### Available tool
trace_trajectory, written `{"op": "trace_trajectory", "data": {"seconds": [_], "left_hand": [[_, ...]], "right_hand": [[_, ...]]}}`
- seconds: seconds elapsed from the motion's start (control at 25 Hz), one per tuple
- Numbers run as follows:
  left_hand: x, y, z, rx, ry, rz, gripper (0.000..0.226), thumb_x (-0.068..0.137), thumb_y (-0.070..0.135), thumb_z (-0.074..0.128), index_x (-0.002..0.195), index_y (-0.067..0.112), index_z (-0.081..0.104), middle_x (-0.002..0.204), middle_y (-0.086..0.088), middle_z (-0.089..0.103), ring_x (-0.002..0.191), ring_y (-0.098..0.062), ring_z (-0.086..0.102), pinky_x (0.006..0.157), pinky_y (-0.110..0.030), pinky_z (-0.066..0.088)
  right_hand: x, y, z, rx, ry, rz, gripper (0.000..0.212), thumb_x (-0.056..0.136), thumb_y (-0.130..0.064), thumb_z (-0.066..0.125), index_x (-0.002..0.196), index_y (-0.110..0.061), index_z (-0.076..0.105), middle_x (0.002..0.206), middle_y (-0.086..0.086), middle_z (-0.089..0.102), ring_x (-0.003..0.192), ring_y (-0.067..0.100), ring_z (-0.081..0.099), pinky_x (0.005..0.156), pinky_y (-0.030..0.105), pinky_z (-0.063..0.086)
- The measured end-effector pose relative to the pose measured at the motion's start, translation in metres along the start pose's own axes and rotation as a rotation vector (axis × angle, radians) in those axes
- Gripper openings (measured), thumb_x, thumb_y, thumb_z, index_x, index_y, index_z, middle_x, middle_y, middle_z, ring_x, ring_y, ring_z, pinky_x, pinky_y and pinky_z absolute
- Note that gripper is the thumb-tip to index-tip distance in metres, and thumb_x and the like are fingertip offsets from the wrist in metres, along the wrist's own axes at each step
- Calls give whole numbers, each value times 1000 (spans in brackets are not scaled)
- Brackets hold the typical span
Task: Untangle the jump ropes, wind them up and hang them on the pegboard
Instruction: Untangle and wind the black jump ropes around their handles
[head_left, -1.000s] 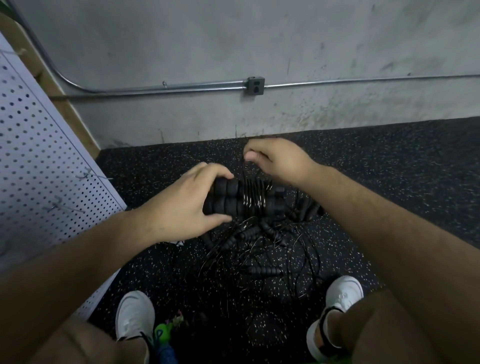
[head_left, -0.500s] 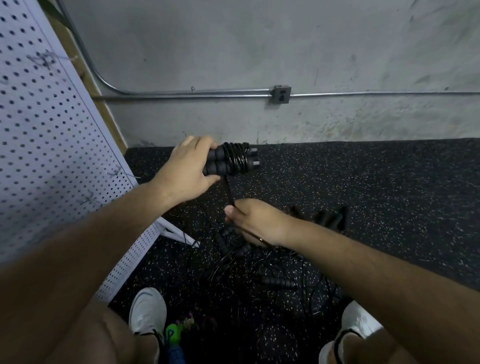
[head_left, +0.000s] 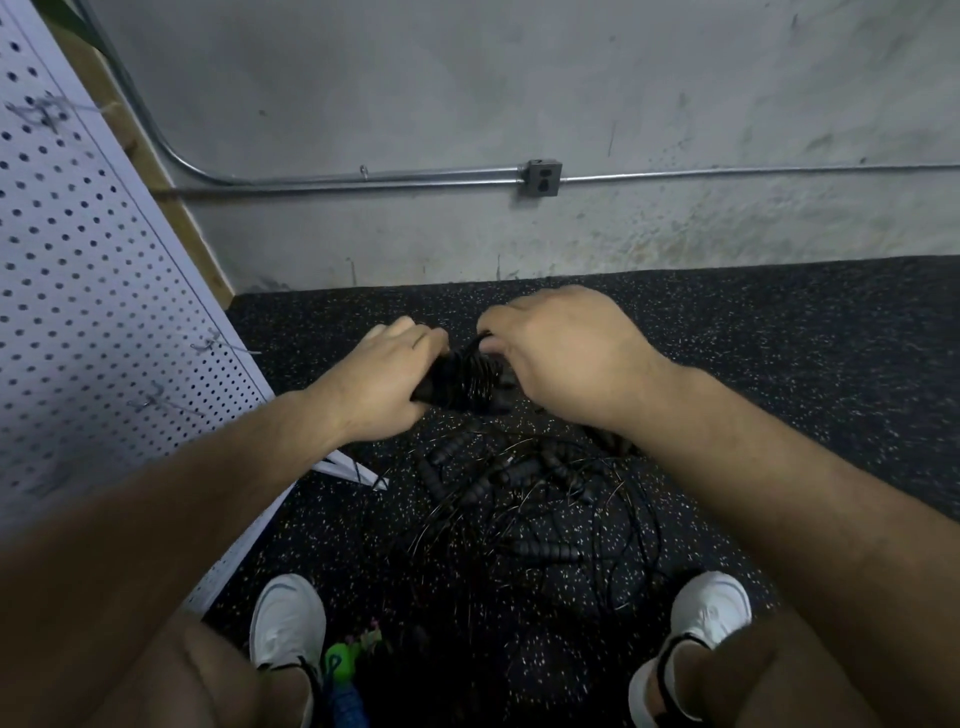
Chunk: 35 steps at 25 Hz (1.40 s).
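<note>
The left hand (head_left: 382, 384) holds the wound rope (head_left: 465, 382) with its fingers clamped round the left end, lower in view than half a second ago and now in the air above the floor (head_left: 779, 364). The right hand (head_left: 566, 358), then below the rope drawing cord down, has come up to its right end; its curled fingers (head_left: 491, 332) pinch the cord at the top of the coils. The tangle (head_left: 524, 499) of other ropes lies unchanged on the floor between the shoes. The pegboard (head_left: 93, 312) leans at the left.
</note>
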<state>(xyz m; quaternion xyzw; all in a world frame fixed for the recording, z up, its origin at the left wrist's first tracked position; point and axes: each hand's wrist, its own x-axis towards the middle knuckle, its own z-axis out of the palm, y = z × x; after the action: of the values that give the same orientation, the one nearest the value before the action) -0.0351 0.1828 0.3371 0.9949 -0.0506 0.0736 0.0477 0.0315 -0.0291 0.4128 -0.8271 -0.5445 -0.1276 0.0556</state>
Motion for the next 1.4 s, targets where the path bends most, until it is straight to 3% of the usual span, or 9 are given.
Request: {"op": "trace_trajectory", "data": {"seconds": [0.2, 0.36, 0.52, 0.64, 0.72, 0.84, 0.96, 1.2, 1.4], "left_hand": [[-15, 34, -13, -167, -120, 89, 46, 82, 22, 75, 118, 26, 47, 109, 17, 41, 103, 0, 35, 98, -23, 30], [-24, 54, -34, -304, -168, 85, 51, 81, 29, 78, 116, 33, 40, 116, 18, 42, 111, -1, 43, 95, -16, 37], [-22, 55, -57, -422, -8, -58, 58, 80, 33, 81, 117, 30, 37, 111, 19, 44, 102, 2, 48, 78, -9, 40], [-9, 36, -59, -311, 140, -125, 50, 82, 23, 78, 117, 18, 43, 105, 10, 41, 100, -8, 44, 83, -17, 37], [1, 17, -54, -157, 202, -146, 43, 81, 16, 75, 112, 13, 45, 103, 6, 40, 102, -15, 40, 87, -32, 37], [11, -8, -40, -40, 171, -142, 39, 79, 13, 73, 108, 13, 47, 104, 1, 49, 105, -24, 44, 86, -33, 32], [14, -16, -26, 10, 141, -104, 41, 78, 16, 73, 110, 15, 48, 112, -2, 58, 107, -21, 43, 88, -32, 29], [11, -20, -19, 42, 48, -70, 41, 76, 19, 74, 104, 22, 43, 107, 3, 54, 104, -19, 44, 90, -35, 36], [3, -2, -17, -109, 33, 12, 29, 80, 15, 68, 100, 21, 48, 94, 7, 51, 93, -14, 42, 89, -40, 42]], "right_hand": [[3, 44, 15, 72, 57, -27, 28, 100, -21, 48, 116, -17, 71, 107, 1, 75, 97, 26, 70, 88, 40, 53], [3, 60, 37, 258, 18, 1, 25, 102, -28, 55, 118, -18, 71, 114, -2, 74, 103, 18, 68, 91, 36, 53], [1, 39, 55, 657, -105, 254, 17, 104, -13, 49, 99, -8, 65, 81, -3, 69, 70, 2, 65, 68, 20, 55], [5, -1, 73, 741, -327, 381, 33, 108, -15, 40, 81, -22, 57, 68, -8, 58, 52, -7, 53, 53, 14, 43], [5, -27, 83, 790, -336, 346, 21, 108, -22, 41, 96, -21, 58, 76, -5, 64, 59, -2, 55, 57, 16, 44], [12, -59, 88, 923, -309, 424, 22, 105, -26, 44, 102, -8, 55, 89, 10, 69, 78, 23, 66, 73, 37, 55], [12, -71, 72, 819, -315, 440, 30, 105, -31, 43, 94, -4, 53, 96, 15, 66, 84, 28, 62, 73, 37, 48], [3, -68, 6, 282, -23, 191, 29, 103, -39, 45, 81, -21, 47, 72, -5, 50, 64, 17, 44, 59, 30, 35], [12, -24, -13, 255, -57, 27, 21, 101, -39, 53, 95, -20, 61, 87, -8, 58, 82, 14, 52, 71, 31, 40]]}}
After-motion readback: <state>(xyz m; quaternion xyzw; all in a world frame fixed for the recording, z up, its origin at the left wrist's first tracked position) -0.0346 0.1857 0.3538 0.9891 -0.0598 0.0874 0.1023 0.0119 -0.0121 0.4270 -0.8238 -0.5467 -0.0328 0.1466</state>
